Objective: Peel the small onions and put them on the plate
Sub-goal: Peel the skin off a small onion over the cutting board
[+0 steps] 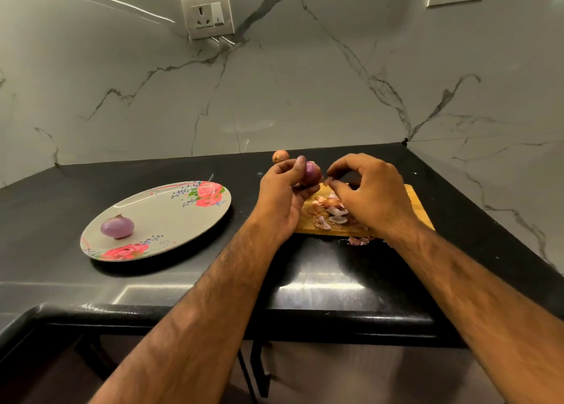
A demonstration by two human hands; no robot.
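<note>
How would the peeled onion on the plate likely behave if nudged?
The peeled onion looks round, so it would probably roll across the smooth plate. Its glossy bare surface may be slippery. It seems firm, unlikely to squash.

Left hand [280,196]: onion [312,173]; right hand [369,193]: skin [327,183]

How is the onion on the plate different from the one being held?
The onion on the plate lies untouched on the flowered plate; the held onion is gripped in the left hand by the cutting board. The onion on the plate shows no loose skin; at the held onion the right hand pinches a scrap of skin. Both are small, purple and glossy.
</note>
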